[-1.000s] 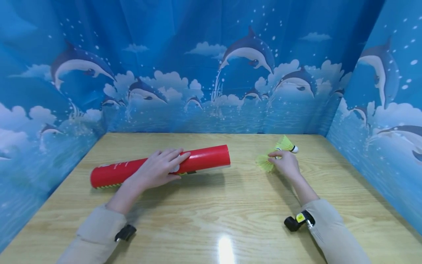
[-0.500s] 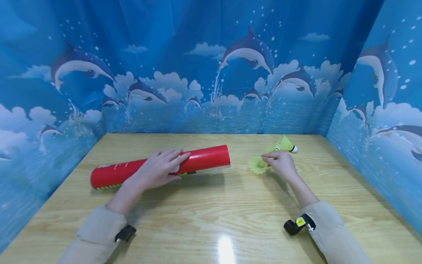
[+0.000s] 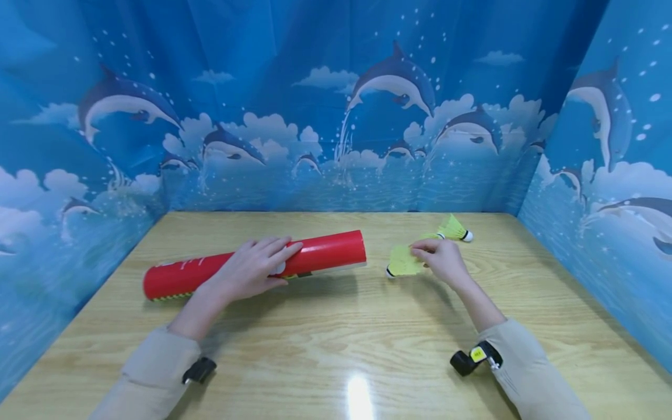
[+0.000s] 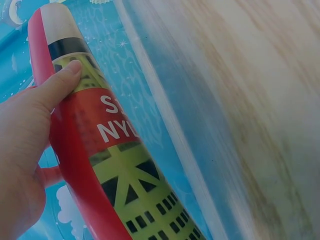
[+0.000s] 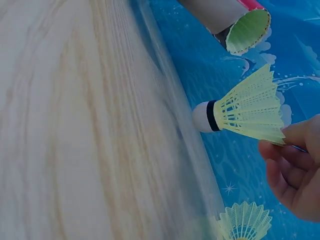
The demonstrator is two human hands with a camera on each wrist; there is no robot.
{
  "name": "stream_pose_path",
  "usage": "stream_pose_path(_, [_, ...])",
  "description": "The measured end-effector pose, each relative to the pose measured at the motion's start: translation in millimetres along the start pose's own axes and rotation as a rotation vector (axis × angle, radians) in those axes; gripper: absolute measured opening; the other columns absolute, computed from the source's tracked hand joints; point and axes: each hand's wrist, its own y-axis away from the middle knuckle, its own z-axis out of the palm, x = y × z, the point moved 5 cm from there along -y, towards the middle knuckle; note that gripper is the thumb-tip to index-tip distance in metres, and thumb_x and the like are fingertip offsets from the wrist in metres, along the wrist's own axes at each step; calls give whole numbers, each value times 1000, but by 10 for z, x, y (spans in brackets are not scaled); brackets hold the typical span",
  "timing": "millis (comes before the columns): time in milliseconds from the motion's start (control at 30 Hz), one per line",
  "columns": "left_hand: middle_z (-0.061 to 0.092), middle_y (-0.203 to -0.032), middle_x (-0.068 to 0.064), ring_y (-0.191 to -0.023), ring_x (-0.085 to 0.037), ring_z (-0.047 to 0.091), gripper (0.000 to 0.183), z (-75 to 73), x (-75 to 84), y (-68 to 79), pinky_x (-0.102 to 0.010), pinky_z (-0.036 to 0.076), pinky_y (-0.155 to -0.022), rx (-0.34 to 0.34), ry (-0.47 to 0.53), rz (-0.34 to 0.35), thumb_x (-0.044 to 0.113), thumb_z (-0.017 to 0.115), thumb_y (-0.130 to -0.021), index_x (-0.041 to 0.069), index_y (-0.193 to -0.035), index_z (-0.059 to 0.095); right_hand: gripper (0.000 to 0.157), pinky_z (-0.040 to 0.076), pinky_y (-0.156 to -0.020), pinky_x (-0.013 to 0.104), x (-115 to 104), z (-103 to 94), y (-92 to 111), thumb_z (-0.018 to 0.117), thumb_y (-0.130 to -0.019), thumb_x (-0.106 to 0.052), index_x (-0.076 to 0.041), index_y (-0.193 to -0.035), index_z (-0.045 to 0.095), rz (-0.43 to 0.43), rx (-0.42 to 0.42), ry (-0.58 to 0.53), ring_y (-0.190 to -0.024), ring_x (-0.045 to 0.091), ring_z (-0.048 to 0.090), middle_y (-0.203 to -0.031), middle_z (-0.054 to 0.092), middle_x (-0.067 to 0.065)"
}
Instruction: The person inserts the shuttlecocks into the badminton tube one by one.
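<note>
A long red shuttlecock tube (image 3: 333, 249) lies slanted across the left half of the table, its right end a little raised. My left hand (image 3: 244, 271) grips it around the middle; in the left wrist view the thumb presses on the tube's printed side (image 4: 115, 117). To the right, my right hand (image 3: 445, 262) pinches a yellow shuttlecock (image 3: 403, 261) by the skirt rim. Its white cork, with a black band, points left toward the tube. The right wrist view shows the tube's open end (image 5: 248, 31), pale green inside, apart from the shuttlecock (image 5: 252, 107).
Behind my right hand lies another yellow shuttlecock (image 3: 452, 228) near the table's back edge, with a further one partly hidden beside it. A blue dolphin-print curtain (image 3: 294, 81) stands along the back and sides of the wooden table (image 3: 315, 350).
My right hand has moved slightly left with the shuttlecock, turning it so that the cork now points left. The left hand and tube have stayed put.
</note>
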Motion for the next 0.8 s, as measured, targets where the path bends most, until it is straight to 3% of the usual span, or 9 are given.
stream_pose_path(167, [54,-127,-14,-112,-29,52,91,-7,-1,-9,-49,49,-83,0,-3,-1,29,88,-60,12,-137,45,19,53,-66,41,-86,13,1,61,-89,-8,5,-103,66,0,-13,-59,-75,20,60,-93,66,17])
stream_pose_path(367, [54,-127,-13,-111,-29,52,90,-9,-1,-13,-49,49,-83,6,-3,6,29,88,-60,12,-137,45,20,53,-70,42,-153,24,-8,60,-90,-7,6,-104,63,18,-23,-184,-75,14,59,-95,65,17])
stream_pose_path(600, [54,-127,-13,-112,-29,52,90,-11,5,-18,-49,48,-83,5,1,4,29,88,-59,12,-137,45,23,52,-71,30,-195,26,-16,59,-90,-9,6,-107,61,69,-19,-287,-80,11,58,-100,62,15])
stream_pose_path(800, [53,-128,-13,-113,-29,51,90,-9,12,-21,-49,48,-83,-1,11,-1,29,88,-59,12,-137,46,25,52,-70,26,-213,60,-33,59,-90,-6,11,-108,58,80,-11,-396,-78,6,58,-93,61,6])
